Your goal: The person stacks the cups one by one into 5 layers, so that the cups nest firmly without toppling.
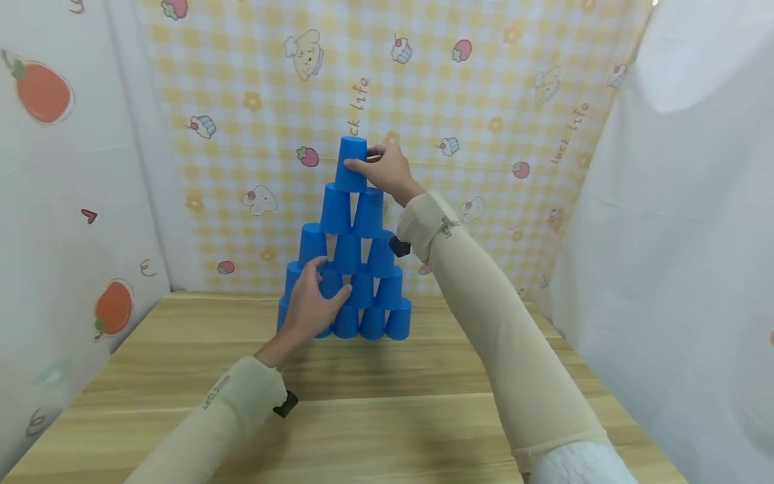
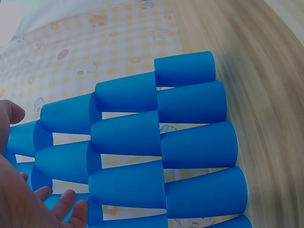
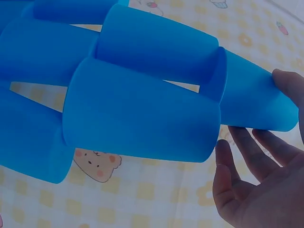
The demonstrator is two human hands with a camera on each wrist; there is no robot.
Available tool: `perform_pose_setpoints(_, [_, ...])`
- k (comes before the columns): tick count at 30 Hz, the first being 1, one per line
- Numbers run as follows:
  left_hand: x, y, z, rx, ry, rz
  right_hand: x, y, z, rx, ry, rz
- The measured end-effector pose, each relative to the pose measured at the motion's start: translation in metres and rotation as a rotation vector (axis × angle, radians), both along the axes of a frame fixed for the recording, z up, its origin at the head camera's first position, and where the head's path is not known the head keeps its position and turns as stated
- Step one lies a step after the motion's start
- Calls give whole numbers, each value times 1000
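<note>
Upside-down blue cups form a stepped pyramid [image 1: 347, 254] on the table, narrowing to one top cup [image 1: 351, 149]. My right hand [image 1: 392, 173] pinches that top cup from its right side, thumb on the near face and fingers behind. In the right wrist view the same top cup [image 3: 256, 95] rests against the ends of the two cups under it. Lower down, my left hand [image 1: 311, 304] is at the pyramid's left part, fingers spread and holding nothing. Whether it touches the cups, I cannot tell. It hides some cups of the lower rows.
The wooden table [image 1: 387, 417] stretches out in front of the pyramid. Behind stands a yellow checked cloth [image 1: 242, 134] with printed pictures. White cloth walls [image 1: 671, 269] close in the left and right sides.
</note>
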State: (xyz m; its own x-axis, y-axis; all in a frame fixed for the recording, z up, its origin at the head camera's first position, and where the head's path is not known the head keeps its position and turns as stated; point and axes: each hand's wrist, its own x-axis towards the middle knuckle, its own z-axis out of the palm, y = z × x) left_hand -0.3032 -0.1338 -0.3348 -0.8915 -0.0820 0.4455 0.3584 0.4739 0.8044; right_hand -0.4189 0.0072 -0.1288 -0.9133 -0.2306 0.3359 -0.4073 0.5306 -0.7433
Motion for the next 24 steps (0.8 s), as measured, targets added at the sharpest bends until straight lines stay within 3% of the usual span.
perform_pose_setpoints(18, [1,-5,-3,-75,-14,22,1,13,-4,39,22,-32])
perform_pose_setpoints(21, [4,-10,2,-151,-6,38,13,31,-13,49,105,-32])
perform_pose_setpoints(24, [9,-20,8,-214,-12,47,30,54,-39,85,172,-5])
